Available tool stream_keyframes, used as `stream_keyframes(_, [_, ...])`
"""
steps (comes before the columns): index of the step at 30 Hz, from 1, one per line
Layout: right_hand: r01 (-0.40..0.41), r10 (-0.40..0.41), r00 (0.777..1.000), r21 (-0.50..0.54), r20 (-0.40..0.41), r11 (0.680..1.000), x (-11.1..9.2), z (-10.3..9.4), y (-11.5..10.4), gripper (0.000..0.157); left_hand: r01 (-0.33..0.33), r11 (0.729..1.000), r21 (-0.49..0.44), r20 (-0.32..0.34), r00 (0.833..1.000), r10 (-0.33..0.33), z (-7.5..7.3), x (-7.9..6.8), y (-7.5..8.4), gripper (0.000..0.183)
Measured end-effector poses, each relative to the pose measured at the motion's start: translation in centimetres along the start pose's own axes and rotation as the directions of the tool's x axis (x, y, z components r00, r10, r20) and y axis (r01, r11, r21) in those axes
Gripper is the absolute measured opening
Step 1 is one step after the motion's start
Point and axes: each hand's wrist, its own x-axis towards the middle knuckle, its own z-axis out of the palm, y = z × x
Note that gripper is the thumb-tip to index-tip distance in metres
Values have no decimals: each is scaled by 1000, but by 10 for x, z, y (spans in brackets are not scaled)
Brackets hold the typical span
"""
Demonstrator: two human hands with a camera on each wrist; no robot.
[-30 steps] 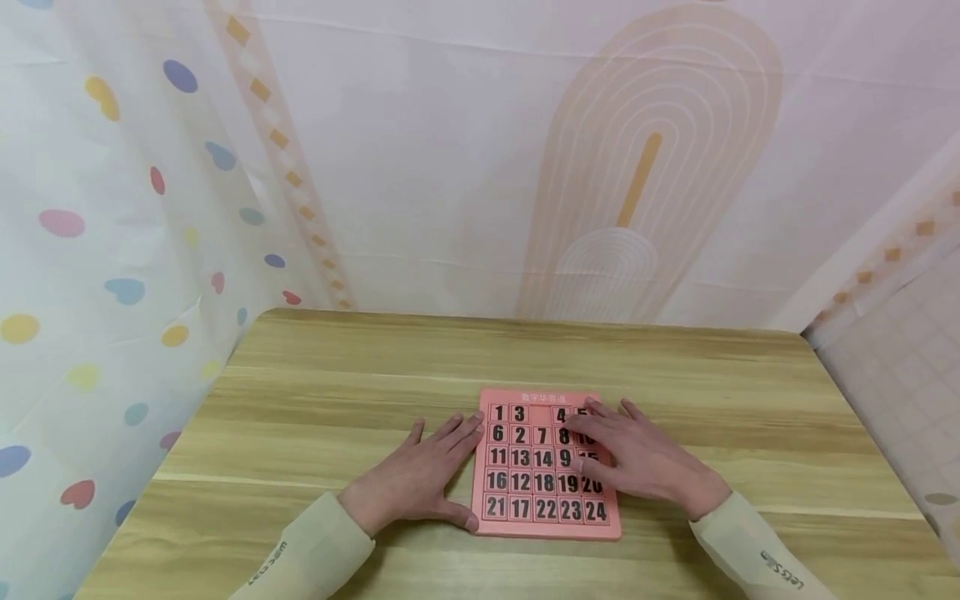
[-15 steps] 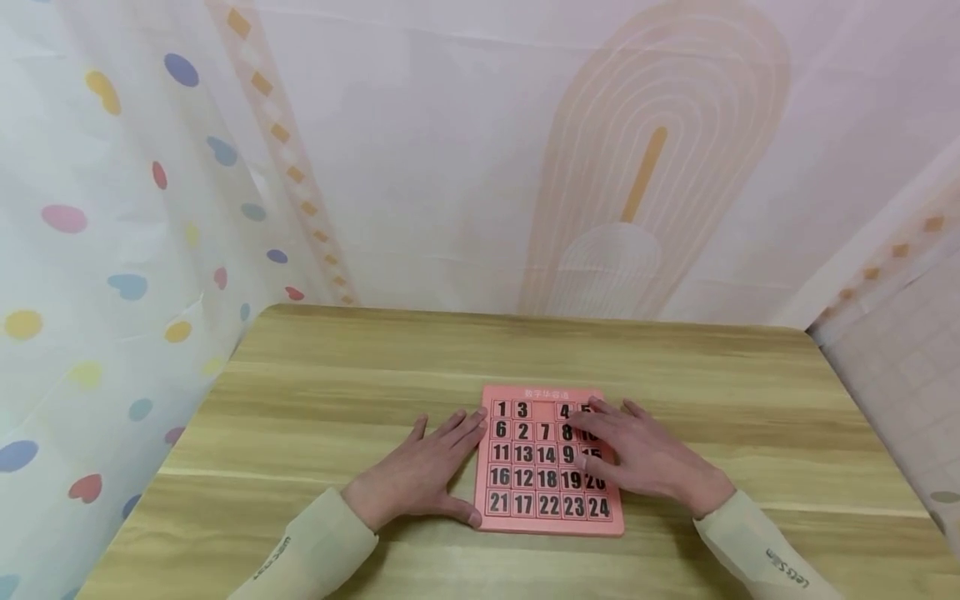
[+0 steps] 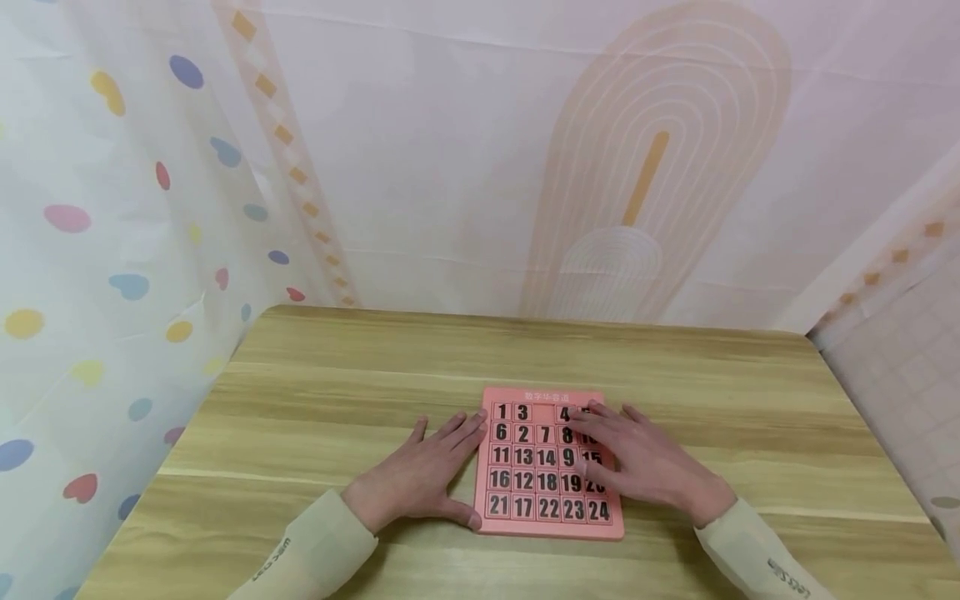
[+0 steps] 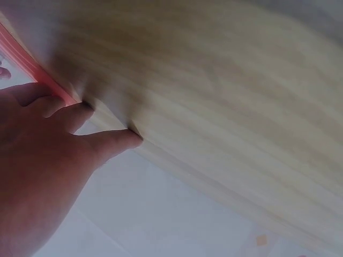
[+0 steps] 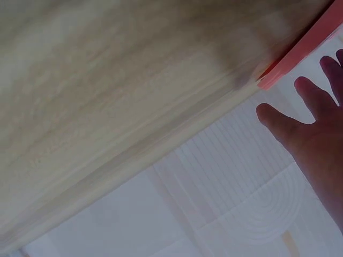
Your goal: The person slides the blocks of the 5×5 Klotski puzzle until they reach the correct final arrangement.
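A pink sliding number puzzle (image 3: 551, 530) lies flat on the wooden table, its tiles numbered in black. The vacant slot (image 3: 543, 414) is in the top row, between the 3 and the 4. My left hand (image 3: 420, 475) lies against the frame's left side, fingertips at the upper edge and thumb at the lower corner. My right hand (image 3: 648, 462) is spread over the right-hand columns, partly hiding the 5, 10 and 20 tiles. In the right wrist view, its fingers (image 5: 313, 96) appear extended near the puzzle's side (image 5: 303, 56). The left wrist view shows the puzzle's edge (image 4: 40, 75) by the left fingers.
The wood-grain table (image 3: 375, 358) extends around the puzzle on all sides. Behind it hangs a pale curtain (image 3: 435, 167) with an arch pattern, and a dotted curtain (image 3: 97, 250) is at the left.
The tiles keep the same arrangement. My right hand's fingers and thumb have shifted only slightly, showing more of the 15 tile. My left hand stays in place; the head view has moved a little.
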Motion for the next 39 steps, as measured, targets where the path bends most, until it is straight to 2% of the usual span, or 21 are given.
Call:
stream_keyframes(25, [22,-22,994,3,-109,1000,-8,2,-11,64,-17,1000,-13,-7,1000,17,4,4,0,124])
stream_keyframes(39, [108,-109,978,-15,-176,994,-3,5,-15,59,-16,1000,-8,-5,1000,16,2,10,1,123])
